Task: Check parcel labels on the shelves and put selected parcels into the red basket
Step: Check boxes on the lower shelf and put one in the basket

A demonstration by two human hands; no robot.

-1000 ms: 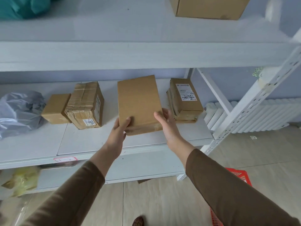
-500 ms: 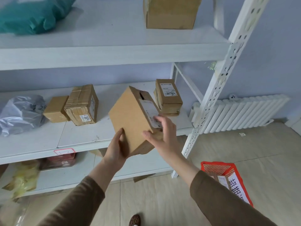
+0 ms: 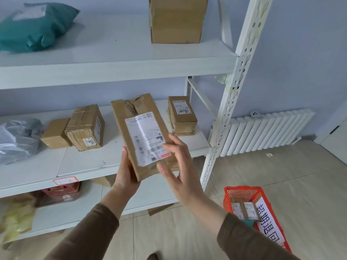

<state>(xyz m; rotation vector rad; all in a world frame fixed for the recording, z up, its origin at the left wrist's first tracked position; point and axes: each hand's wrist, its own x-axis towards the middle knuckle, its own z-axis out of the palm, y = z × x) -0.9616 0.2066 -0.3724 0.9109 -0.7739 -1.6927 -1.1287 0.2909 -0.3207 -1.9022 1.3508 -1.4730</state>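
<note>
Two hands hold one cardboard parcel (image 3: 142,136) up in front of the middle shelf (image 3: 84,166), its white label (image 3: 147,138) facing the camera. The left hand (image 3: 125,177) wraps the parcel's near left corner — thumb along the left edge, fingers hidden behind. The right hand (image 3: 180,166) steadies the near right edge with its fingers spread wide, fingertips resting on the label. To the right, on the floor, the red basket (image 3: 242,192) holds another labelled parcel (image 3: 244,209) — a white sign covers its right wall.
</note>
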